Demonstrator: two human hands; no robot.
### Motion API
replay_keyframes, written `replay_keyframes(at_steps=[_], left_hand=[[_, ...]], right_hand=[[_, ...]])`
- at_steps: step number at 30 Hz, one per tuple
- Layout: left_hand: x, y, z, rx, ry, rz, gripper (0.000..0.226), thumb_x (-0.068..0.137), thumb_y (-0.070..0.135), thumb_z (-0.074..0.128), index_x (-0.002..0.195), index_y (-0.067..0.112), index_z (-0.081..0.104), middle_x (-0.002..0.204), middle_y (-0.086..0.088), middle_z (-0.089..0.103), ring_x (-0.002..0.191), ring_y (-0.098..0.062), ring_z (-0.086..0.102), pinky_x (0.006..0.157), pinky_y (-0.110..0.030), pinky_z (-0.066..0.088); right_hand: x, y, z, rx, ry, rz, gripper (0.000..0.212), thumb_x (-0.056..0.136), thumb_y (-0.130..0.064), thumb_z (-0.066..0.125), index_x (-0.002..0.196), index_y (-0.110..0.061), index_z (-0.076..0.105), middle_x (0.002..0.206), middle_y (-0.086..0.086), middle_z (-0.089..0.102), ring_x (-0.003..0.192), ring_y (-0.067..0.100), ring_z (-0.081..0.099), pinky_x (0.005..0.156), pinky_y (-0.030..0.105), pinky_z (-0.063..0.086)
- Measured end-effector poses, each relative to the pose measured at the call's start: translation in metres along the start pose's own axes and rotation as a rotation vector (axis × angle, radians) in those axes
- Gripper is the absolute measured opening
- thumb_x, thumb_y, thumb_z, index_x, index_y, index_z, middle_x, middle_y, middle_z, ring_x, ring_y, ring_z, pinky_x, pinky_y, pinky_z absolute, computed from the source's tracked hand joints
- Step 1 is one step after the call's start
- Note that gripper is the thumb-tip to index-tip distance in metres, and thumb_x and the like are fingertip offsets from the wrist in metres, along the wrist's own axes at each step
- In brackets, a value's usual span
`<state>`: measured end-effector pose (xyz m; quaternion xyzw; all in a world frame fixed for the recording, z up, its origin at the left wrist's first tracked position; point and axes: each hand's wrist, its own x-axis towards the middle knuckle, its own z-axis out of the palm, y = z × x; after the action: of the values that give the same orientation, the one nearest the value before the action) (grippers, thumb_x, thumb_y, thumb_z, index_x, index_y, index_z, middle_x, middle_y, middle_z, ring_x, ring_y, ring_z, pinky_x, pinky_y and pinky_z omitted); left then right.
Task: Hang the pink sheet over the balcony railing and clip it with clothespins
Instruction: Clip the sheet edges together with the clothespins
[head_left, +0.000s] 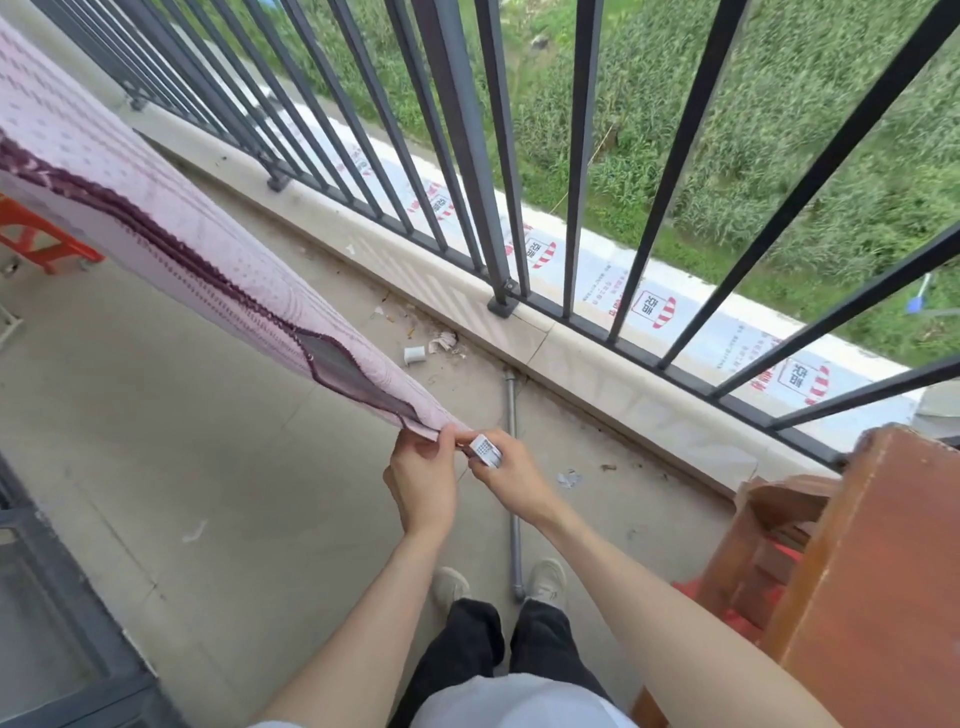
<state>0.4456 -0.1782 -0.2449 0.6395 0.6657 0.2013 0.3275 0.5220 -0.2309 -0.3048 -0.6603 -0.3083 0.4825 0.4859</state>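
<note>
While the left hand (422, 480) pinches the corner of the soft, light pink sheet (156, 208) and the right hand (511, 475) grips white clothespins (485, 451) beside it, the folded cloth stretches taut up-left, inside the balcony railing (457, 130), best gripped along its purple hem.

A pink sheet (156, 208) of matt woven cloth is seen, dotted with a fine pattern and edged in darker purple trim. A railing (457, 156) of dark, smoothly painted metal is shown with a slight sheen. The floor (208, 467) is made of rough, matt concrete. A glossy, reddish-brown varnished wooden piece of furniture (872, 571) and a dull grey metal pipe (514, 519) are shown.
</note>
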Motion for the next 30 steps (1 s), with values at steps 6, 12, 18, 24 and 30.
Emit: replay_keyframes(at_steps=[6, 12, 18, 24, 30], left_hand=[[-0.005, -0.006, 0.0, -0.078, 0.032, -0.058, 0.013, 0.083, 0.011, 0.057, 0.093, 0.002, 0.06, 0.088, -0.014, 0.07, 0.075, -0.021, 0.056, 0.066, -0.019, 0.032], [0.0, -0.01, 0.003, -0.087, -0.007, -0.056, 0.013, 0.083, 0.013, 0.059, 0.093, 0.005, 0.062, 0.085, -0.008, 0.07, 0.079, -0.022, 0.063, 0.073, -0.027, 0.043], [0.002, -0.01, 0.009, -0.116, 0.032, -0.007, 0.019, 0.083, 0.005, 0.058, 0.101, 0.001, 0.06, 0.097, -0.007, 0.062, 0.086, -0.02, 0.056, 0.062, 0.001, 0.035], [0.005, -0.015, 0.01, -0.111, 0.034, 0.0, 0.023, 0.084, 0.008, 0.059, 0.105, -0.002, 0.06, 0.101, -0.011, 0.065, 0.088, -0.02, 0.056, 0.059, 0.004, 0.035], [-0.002, -0.015, 0.006, -0.139, 0.0, -0.002, 0.022, 0.084, 0.012, 0.061, 0.103, 0.002, 0.061, 0.1, -0.011, 0.069, 0.085, -0.018, 0.061, 0.063, -0.005, 0.04]], right_hand=[[-0.002, 0.017, -0.002, 0.286, 0.201, 0.293, 0.009, 0.086, -0.006, 0.055, 0.089, -0.011, 0.062, 0.059, -0.002, 0.055, 0.037, -0.003, 0.047, 0.04, 0.011, 0.033], [0.018, 0.014, 0.007, 0.811, 0.259, 0.637, 0.03, 0.088, -0.038, 0.059, 0.076, -0.011, 0.054, 0.041, -0.005, 0.043, 0.03, 0.007, 0.032, 0.036, 0.015, 0.024], [0.049, -0.003, 0.0, 0.846, -0.073, 0.792, 0.032, 0.09, -0.037, 0.053, 0.064, -0.021, 0.043, 0.046, -0.007, 0.036, 0.028, 0.004, 0.029, 0.034, 0.014, 0.023], [0.047, 0.005, 0.003, 0.756, -0.203, 0.925, 0.038, 0.08, -0.053, 0.062, 0.075, -0.016, 0.056, 0.046, -0.008, 0.04, 0.037, 0.005, 0.035, 0.037, 0.011, 0.028], [0.046, 0.006, 0.0, 0.917, -0.227, 0.954, 0.028, 0.085, -0.036, 0.063, 0.069, -0.015, 0.052, 0.035, -0.009, 0.04, 0.03, 0.006, 0.036, 0.046, 0.014, 0.027]])
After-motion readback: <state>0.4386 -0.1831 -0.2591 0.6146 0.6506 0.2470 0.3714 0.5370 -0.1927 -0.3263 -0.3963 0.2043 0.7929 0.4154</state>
